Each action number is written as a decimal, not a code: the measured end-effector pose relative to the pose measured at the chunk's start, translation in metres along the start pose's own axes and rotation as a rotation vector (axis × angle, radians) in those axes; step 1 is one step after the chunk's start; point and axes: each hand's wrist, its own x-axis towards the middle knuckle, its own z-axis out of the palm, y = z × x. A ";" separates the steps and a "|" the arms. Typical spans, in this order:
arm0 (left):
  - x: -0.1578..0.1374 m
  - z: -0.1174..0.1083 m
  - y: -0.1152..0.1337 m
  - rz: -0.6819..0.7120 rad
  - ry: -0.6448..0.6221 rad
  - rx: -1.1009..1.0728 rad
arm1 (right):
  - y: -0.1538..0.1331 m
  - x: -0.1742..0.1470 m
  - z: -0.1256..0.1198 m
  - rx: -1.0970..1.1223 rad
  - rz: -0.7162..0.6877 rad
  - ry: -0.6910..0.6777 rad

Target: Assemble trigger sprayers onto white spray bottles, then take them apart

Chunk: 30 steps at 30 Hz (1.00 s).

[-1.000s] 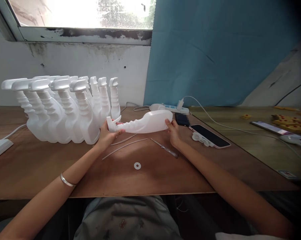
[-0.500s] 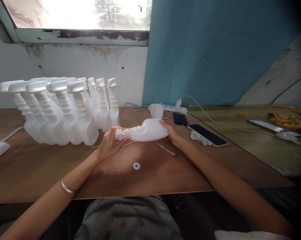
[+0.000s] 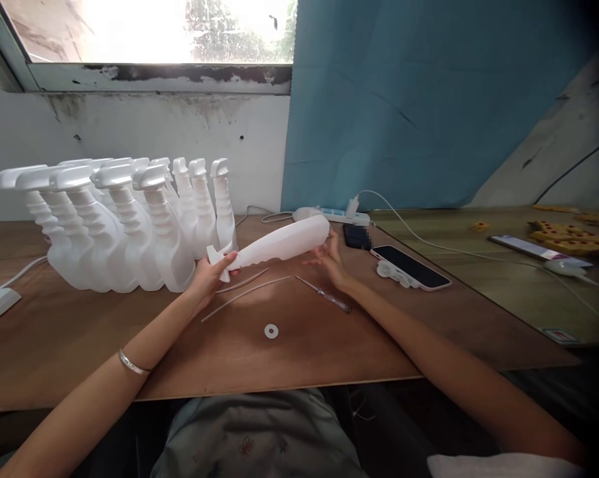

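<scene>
My left hand (image 3: 208, 281) is closed around the neck end of a white spray bottle (image 3: 284, 242), just by its trigger head. The bottle lies tilted in the air, its base raised to the right. Beside that base is my right hand (image 3: 335, 264), fingers spread and not wrapped round it; whether a fingertip touches the bottle I cannot tell. Below the bottle, two thin pale tubes (image 3: 244, 294) lie on the brown table (image 3: 309, 358). A slim screwdriver-like tool (image 3: 333, 300) rests near my right wrist, and a flat white washer (image 3: 266, 328) sits nearer me.
Several white spray bottles (image 3: 167, 245) stand upright in rows at the left. At the right lie a phone (image 3: 413, 267), a small white plastic part (image 3: 396, 273) and a dark phone (image 3: 357, 236). A power strip (image 3: 332, 216) with cables is at the back; another white bottle (image 3: 305, 213) is partly hidden.
The bottle has turned about its length and its base has risen. My right hand has loosened from the base, its fingers now spread. More of the tubes shows.
</scene>
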 end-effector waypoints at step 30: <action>-0.033 0.015 0.016 0.583 -0.011 0.692 | -0.054 -0.012 0.083 -1.280 -0.999 -0.338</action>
